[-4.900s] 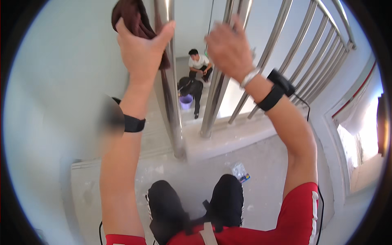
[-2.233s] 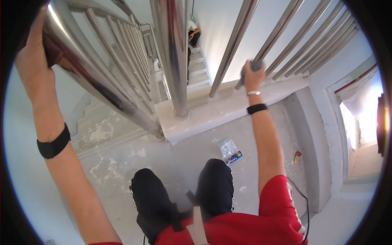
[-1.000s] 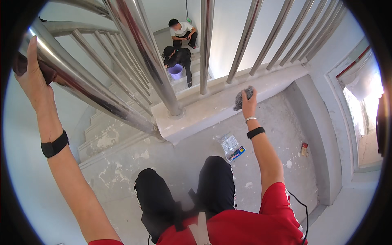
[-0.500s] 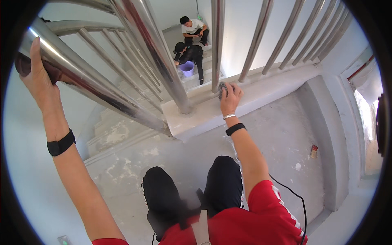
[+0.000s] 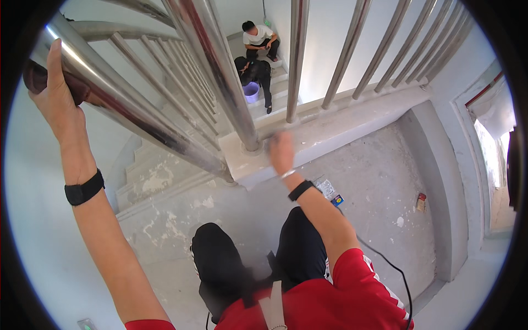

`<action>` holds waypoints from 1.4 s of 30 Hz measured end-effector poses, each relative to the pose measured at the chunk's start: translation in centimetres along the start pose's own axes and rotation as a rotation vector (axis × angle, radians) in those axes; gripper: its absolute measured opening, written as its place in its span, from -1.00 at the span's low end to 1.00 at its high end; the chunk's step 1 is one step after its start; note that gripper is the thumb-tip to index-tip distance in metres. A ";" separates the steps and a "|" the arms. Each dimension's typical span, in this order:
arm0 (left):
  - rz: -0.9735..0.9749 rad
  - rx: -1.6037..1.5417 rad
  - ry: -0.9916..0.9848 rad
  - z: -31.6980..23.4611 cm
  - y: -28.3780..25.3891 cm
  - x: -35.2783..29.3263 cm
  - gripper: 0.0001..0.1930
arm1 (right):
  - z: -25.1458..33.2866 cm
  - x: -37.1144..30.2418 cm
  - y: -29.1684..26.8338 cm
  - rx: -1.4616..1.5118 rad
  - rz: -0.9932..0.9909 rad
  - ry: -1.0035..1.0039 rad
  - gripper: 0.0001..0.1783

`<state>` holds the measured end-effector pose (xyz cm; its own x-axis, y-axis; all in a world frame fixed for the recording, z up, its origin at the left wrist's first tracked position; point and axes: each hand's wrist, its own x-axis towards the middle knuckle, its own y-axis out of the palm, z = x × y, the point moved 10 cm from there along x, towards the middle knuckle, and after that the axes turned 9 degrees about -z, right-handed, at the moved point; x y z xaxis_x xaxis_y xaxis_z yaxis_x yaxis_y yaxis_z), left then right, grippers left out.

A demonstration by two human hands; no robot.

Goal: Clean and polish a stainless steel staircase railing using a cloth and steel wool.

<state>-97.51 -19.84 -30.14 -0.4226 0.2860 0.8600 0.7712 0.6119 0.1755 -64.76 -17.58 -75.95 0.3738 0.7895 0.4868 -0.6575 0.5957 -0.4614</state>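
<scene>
My left hand [image 5: 61,104] is closed round a thick stainless steel rail [image 5: 126,104] at the upper left, one digit stretched along it. A dark brown, glossy piece [image 5: 37,77] lies at the rail beside this hand; what it is I cannot tell. My right hand [image 5: 282,153], smeared by motion, is low over the pale ledge [image 5: 324,131], just right of the foot of a steel post [image 5: 242,121]. A grey steel wool pad [image 5: 269,144], blurred and mostly hidden, is in its fingers.
Steel balusters [image 5: 297,60] line the ledge. Below, two people are on the stairs, near a purple bucket [image 5: 251,93]. A blue packet [image 5: 337,200], a printed paper [image 5: 325,188] and a red-and-tan box [image 5: 421,202] lie on the stained floor. A black cable [image 5: 385,258] runs by my right side.
My right hand has moved left along the ledge with the steel wool pad, from the baluster's foot toward the thicker post. The blue packet and paper have come into sight. My left hand keeps its hold.
</scene>
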 end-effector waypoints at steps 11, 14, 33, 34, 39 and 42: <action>0.011 0.035 0.113 -1.2 0.0 -0.5 -0.58 | -2.8 9.0 -11.1 0.067 -0.282 0.021 -0.78; -0.008 -0.033 0.214 -2.4 0.7 -0.8 -0.59 | -4.5 10.1 -9.6 -0.178 -0.328 -0.099 -0.82; -0.017 0.000 0.055 -0.9 0.0 -0.6 -0.56 | -2.1 1.5 -5.8 0.105 -0.042 0.061 -0.75; -0.015 0.016 0.020 -0.5 -0.1 -0.5 -0.56 | -1.1 0.7 -5.4 0.099 0.057 0.031 -0.76; -0.033 -0.043 0.051 -1.0 0.1 -0.6 -0.59 | -0.4 4.9 -8.5 0.116 -0.237 0.082 -0.82; -0.025 -0.076 0.064 -1.0 0.7 -0.6 -0.61 | -1.6 1.7 -3.2 0.058 -0.152 0.041 -0.82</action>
<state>-96.22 -20.27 -30.09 -0.4123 0.2219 0.8836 0.7958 0.5599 0.2307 -60.98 -17.97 -74.83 0.4976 0.6967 0.5166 -0.6276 0.7004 -0.3400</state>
